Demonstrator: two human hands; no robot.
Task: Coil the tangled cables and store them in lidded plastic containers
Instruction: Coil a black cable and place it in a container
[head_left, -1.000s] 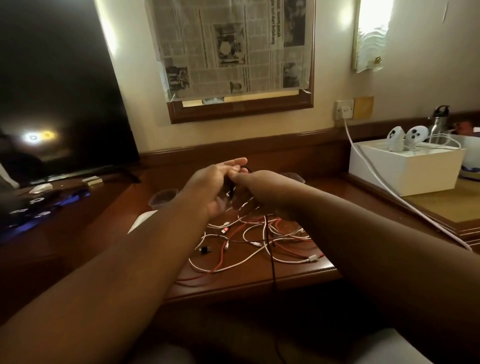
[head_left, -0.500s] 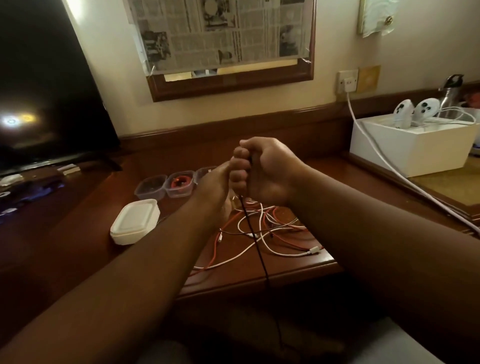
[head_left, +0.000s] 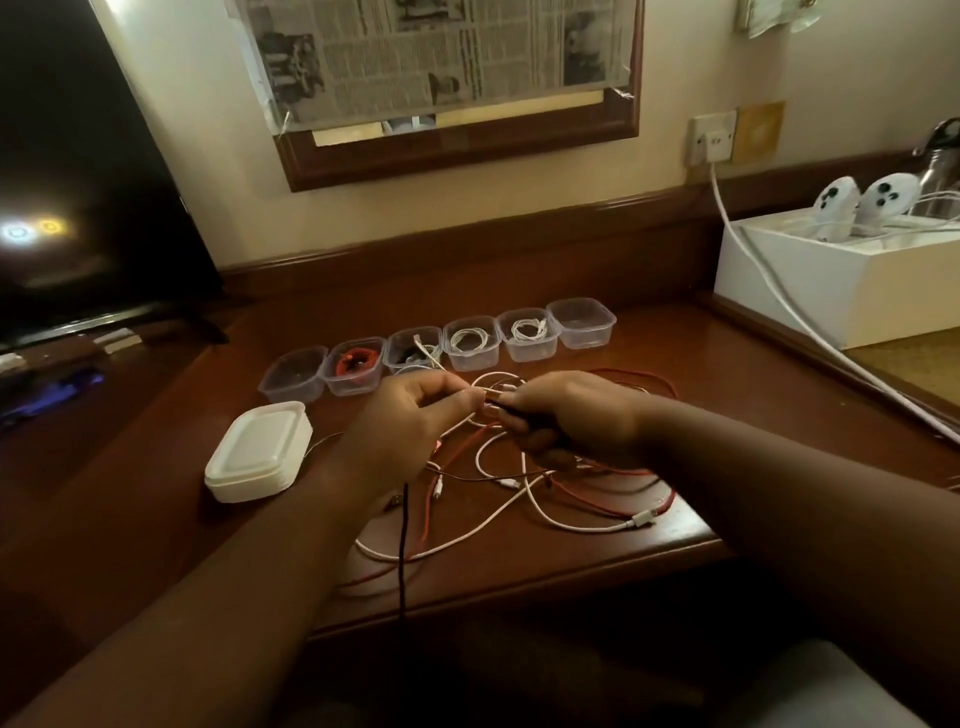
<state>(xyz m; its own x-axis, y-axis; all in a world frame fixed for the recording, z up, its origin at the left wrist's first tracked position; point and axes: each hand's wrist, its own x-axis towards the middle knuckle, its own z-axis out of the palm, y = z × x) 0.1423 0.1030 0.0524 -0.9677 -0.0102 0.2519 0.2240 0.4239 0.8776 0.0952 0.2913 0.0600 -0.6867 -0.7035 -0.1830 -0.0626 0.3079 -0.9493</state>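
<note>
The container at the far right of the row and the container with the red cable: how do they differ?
The far-right container looks empty; the container with the red cable holds a coiled red cable. The far-right container ends the row nearest the white box; the red-cable container stands second from the left, nearer the stack of lids. Both are clear plastic, open and without lids.

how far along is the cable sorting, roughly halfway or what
About halfway. Four of the six containers hold coiled cables; the end two look empty. Both hands, left hand and right hand, grip a black cable. A red and white tangle remains, and the lids sit stacked, unused.
</note>
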